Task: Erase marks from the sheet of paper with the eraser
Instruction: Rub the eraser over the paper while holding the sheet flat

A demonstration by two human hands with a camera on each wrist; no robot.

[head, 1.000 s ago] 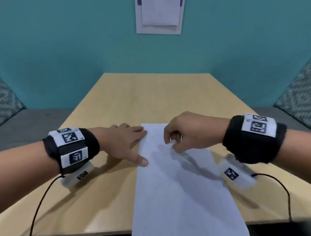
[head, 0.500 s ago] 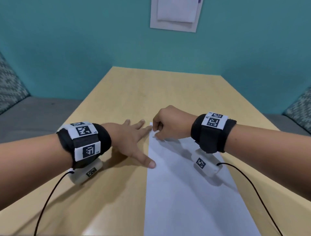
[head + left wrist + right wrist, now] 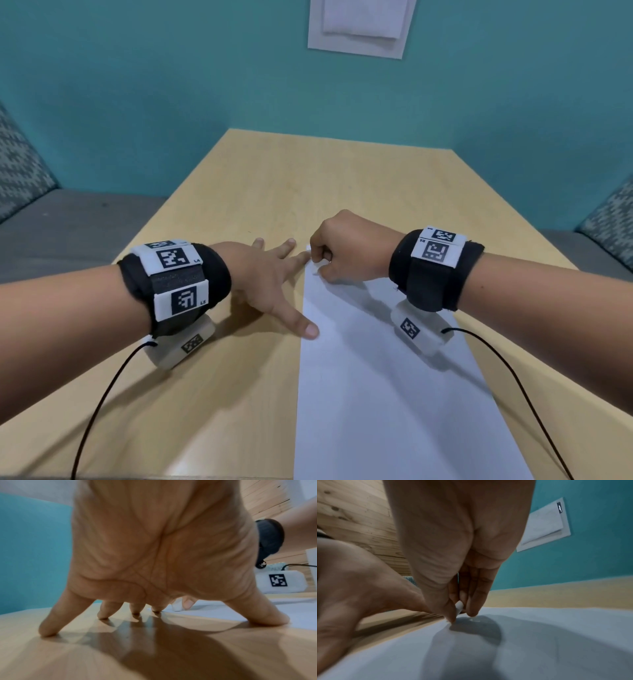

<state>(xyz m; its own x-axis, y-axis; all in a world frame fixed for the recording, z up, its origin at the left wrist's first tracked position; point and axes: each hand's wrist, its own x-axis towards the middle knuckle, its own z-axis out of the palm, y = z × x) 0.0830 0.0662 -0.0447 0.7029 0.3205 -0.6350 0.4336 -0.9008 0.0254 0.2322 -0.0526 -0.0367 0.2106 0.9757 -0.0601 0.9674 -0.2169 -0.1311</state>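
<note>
Pinching the small white block eraser (image 3: pixel 459 606) is done by the right hand (image 3: pixel 349 250) at the far left corner of the thin white paper sheet (image 3: pixel 387 394). The left hand (image 3: pixel 263 277), fingers spread flat, pins that sheet's left edge. Paper likely creases easily; light strokes are advised on the wooden table (image 3: pixel 212 394).

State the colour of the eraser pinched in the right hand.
White; the small block eraser shows best in the left wrist view.

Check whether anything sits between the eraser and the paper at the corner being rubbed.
Nothing visible does. The right hand pinches the eraser with its tip down at the paper, near the far left corner. The left hand is spread beside it, thumb on the paper's left edge, clear of the eraser.
</note>
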